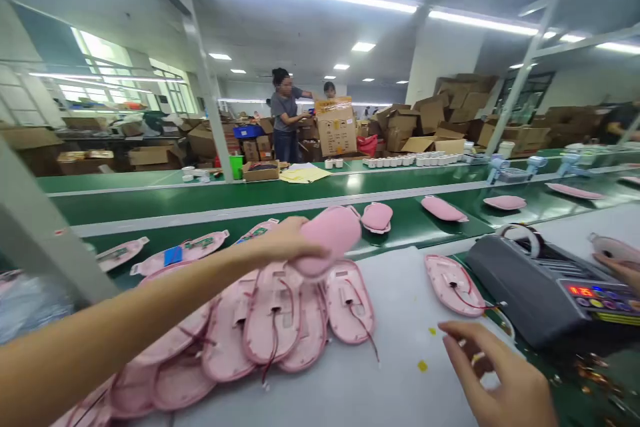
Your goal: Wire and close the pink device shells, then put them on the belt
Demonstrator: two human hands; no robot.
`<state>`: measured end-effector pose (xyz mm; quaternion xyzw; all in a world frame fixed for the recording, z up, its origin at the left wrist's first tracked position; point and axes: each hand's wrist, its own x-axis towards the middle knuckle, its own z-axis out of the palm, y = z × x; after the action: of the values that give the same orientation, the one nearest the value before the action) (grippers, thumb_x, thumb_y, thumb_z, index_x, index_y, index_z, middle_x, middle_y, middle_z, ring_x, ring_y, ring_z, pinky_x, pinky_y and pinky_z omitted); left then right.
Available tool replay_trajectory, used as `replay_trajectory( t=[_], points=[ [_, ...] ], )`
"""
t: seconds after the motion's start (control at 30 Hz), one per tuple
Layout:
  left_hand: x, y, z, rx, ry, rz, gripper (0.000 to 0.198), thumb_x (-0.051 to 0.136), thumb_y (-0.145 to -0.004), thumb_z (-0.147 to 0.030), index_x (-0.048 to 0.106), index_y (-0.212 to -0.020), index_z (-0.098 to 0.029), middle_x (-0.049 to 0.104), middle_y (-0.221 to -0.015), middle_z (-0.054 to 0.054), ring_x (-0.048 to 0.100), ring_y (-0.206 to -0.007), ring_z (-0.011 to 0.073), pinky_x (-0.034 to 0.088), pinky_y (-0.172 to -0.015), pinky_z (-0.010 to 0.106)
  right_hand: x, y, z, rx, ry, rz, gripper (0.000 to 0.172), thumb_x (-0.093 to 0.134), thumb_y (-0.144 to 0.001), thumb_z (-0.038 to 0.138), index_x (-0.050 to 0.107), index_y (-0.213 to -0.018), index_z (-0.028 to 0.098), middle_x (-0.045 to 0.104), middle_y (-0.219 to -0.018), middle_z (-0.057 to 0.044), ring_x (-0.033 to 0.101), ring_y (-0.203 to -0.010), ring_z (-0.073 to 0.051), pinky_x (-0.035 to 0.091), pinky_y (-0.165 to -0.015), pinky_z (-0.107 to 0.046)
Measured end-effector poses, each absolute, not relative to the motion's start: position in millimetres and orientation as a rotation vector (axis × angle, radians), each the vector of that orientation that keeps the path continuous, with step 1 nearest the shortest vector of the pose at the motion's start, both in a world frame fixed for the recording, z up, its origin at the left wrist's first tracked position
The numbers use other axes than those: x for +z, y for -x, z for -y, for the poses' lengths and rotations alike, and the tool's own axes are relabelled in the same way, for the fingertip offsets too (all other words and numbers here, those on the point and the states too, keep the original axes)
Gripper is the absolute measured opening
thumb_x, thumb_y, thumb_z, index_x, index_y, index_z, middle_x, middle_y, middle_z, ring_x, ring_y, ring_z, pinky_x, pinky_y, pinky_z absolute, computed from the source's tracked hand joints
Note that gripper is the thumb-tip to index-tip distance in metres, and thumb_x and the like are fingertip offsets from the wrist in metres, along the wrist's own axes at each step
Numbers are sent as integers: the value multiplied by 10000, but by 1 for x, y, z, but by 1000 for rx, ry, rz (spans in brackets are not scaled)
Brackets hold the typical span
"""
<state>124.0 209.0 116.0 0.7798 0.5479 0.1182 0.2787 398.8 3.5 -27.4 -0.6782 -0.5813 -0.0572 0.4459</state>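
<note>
My left hand [287, 240] reaches forward and grips a pink oval casing [334, 237] by its left side, above the near edge of the green belt. It is slightly blurred. Beneath it, open pink shell halves [273, 320] with red and black wires lie overlapping on the white tabletop [400, 373]. One wired shell [350, 303] sits at the right end of this pile. My right hand [505, 373] hovers low on the right, thumb and forefinger apart, with nothing visible between them. Beyond its fingertips lies another wired shell [456, 285].
A grey tape dispenser [535, 287] with a lit display stands at right. Closed pink casings [444, 209] and shells with circuit boards [187, 252] rest on the green belt [405, 223]. A co-worker's hand [623, 271] holds a pink shell at the right edge. Two people handle a carton [337, 130] behind.
</note>
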Motion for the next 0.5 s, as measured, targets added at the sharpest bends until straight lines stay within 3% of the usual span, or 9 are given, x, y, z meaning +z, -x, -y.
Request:
replay_trajectory(
  t=[0.1, 0.2, 0.3, 0.37, 0.5],
  points=[
    [89, -175, -300, 267, -2116, -1539, 478, 672, -777, -483, 628, -1064, -104, 663, -1066, 115, 638, -950, 236, 520, -730, 283, -4, -429, -40, -66, 2224, 1349, 332, 450, -888, 442, 658, -1039, 232, 689, -887, -59, 648, -684, -216, 481, -575, -305],
    [58, -195, -349, 160, -2148, -1605, 404, 632, -855, -442, 610, -1051, -89, 639, -1058, 126, 625, -950, 230, 523, -826, 382, 9, -459, -83, -59, 2580, 1394, 335, 379, -917, 323, 644, -1034, 155, 668, -969, -137, 656, -821, -274, 460, -659, -341],
    [50, -174, -380, 95, -2215, -1611, 361, 590, -900, -432, 595, -1089, -124, 614, -1101, 105, 601, -998, 227, 505, -890, 442, 7, -483, -128, -37, 2616, 1579, 295, 404, -857, 137, 637, -1030, 86, 647, -993, -195, 648, -888, -278, 444, -717, -329],
    [58, -141, -400, 72, -2252, -1597, 381, 545, -921, -449, 595, -1101, -118, 597, -1139, 98, 591, -1027, 228, 486, -930, 436, 0, -493, -155, 10, 2537, 1710, 365, 433, -804, 64, 619, -1118, 73, 637, -1059, -209, 633, -972, -275, 437, -771, -319],
    [75, -63, -427, -22, -2272, -1589, 330, 590, -906, -387, 600, -1097, -118, 578, -1187, 98, 569, -1078, 238, 465, -967, 453, -23, -506, -197, 177, 2344, 1986, 472, 473, -734, 10, 636, -1152, 157, 649, -1108, -132, 625, -1012, -245, 426, -803, -293]
  ],
)
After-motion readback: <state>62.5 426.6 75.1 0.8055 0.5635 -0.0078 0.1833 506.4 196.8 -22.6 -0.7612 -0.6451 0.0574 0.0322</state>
